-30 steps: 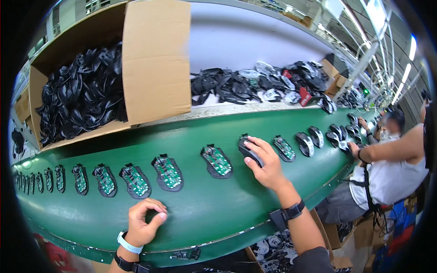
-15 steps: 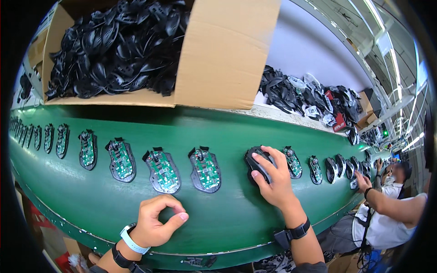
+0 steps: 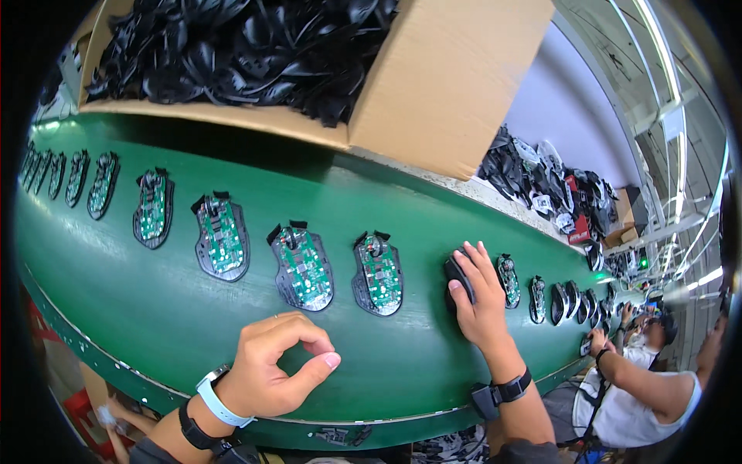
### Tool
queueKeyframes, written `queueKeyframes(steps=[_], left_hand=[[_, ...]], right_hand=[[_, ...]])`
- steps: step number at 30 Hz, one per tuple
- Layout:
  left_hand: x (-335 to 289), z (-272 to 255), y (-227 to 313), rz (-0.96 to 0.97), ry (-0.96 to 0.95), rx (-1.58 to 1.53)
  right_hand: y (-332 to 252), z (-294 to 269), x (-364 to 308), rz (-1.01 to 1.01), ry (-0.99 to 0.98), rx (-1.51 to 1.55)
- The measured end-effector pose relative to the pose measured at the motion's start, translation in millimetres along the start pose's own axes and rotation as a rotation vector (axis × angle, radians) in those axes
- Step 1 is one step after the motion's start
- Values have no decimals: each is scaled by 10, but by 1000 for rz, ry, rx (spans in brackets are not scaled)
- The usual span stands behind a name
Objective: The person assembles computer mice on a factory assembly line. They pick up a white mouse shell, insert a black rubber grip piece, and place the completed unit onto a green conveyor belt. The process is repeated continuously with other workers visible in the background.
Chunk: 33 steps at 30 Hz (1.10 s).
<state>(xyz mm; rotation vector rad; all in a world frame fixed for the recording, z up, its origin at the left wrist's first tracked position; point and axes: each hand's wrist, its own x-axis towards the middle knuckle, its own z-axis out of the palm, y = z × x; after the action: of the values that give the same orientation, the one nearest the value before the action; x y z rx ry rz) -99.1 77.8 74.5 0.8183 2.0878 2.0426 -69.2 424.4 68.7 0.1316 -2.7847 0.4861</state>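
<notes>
My right hand (image 3: 481, 298) lies over a black computer mouse shell (image 3: 457, 280), its thumb on the near side and its fingers along the top; the palm hides the rest. My left hand (image 3: 286, 363) hovers over the near part of the belt, curled, with thumb and forefinger meeting in a loop and nothing visible in it. The closest piece left of the right hand is an opened mouse base with a green circuit board (image 3: 379, 272). Another such mouse base (image 3: 301, 267) lies farther left, above my left hand.
A green conveyor belt (image 3: 193, 325) carries a row of mouse bases, with closed mice (image 3: 559, 303) to the right. A cardboard box (image 3: 448, 85) full of black plastic shells (image 3: 255, 54) stands behind it. Co-workers (image 3: 638, 390) sit at the right.
The view has shifted, so the box looms larger and the belt is tilted more. My right hand stays over the mouse, now covering more of it. My left hand keeps its curl.
</notes>
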Motion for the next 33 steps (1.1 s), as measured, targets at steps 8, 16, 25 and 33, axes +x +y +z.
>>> queueKeyframes(steps=[8, 16, 25, 33], left_hand=[[-29, -26, -5, 17, -14, 2], [-29, -52, 64, 56, -6, 2], [-140, -72, 110, 55, -5, 1], [-118, 35, 25, 3, 1, 5]], right_hand=[[-43, -29, 41, 64, -7, 28], [66, 134, -63, 19, -16, -27], [-80, 46, -259, 226, 161, -70], [298, -11, -457, 27, 340, -186]])
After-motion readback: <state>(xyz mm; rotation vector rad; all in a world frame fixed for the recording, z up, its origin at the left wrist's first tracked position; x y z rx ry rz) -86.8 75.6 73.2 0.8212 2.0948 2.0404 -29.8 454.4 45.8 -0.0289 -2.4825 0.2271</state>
